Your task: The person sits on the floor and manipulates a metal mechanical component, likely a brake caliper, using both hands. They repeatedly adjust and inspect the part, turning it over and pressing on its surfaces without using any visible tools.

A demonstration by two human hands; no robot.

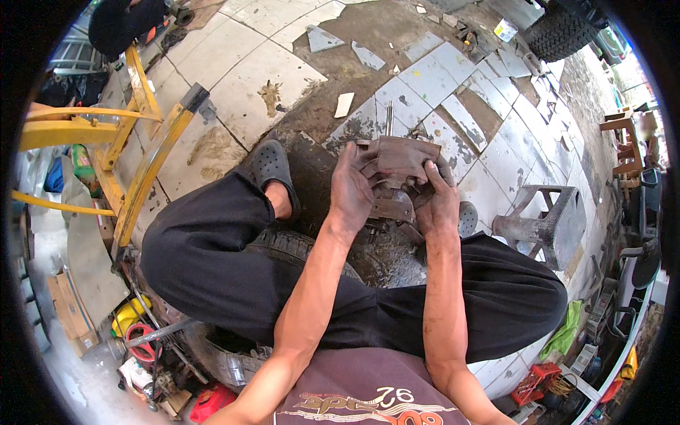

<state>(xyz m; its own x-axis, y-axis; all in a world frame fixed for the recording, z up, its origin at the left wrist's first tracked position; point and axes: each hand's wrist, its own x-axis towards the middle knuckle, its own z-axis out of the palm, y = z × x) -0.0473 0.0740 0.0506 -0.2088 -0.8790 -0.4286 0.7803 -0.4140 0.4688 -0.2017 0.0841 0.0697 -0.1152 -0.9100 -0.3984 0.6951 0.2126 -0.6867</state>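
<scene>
Between my two blackened hands is a rusty brown brake caliper (407, 157), held up in front of me above the floor. My left hand (350, 188) grips its left side, with the fingers wrapped behind it. On its right side, the thumb of my right hand (437, 195) presses against the front while the other fingers curl around the edge. Two thin metal rods (389, 118) stand up behind the caliper. Just below it is a dark metal bracket (392, 208), partly covered by my hands; whether the two are joined I cannot tell.
I sit on a tyre (304, 248). A yellow metal frame (134, 159) stands at the left, a grey plastic stool (549, 223) at the right. Broken tiles (423, 46) lie ahead, near a wheel (563, 32). Tools and a red crate (536, 382) crowd the lower right.
</scene>
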